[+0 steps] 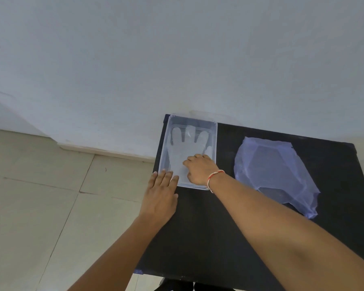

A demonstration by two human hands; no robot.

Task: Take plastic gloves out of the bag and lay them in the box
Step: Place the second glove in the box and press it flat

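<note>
Clear plastic glove (184, 148) lies lengthwise in the box (214, 133), fingers pointing away, under the flat-pressing right hand (200, 170).

A clear, shallow rectangular box (213, 131) sits at the far left corner of the black table (219, 227), its long side running away from the viewer. A translucent whitish glove (182, 148) lies flat inside it, fingers spread and pointing to the far end, cuff toward the near end. The bag (277, 175), thin bluish see-through plastic, lies crumpled and flattened on the table to the right of the box, apart from it.
</note>
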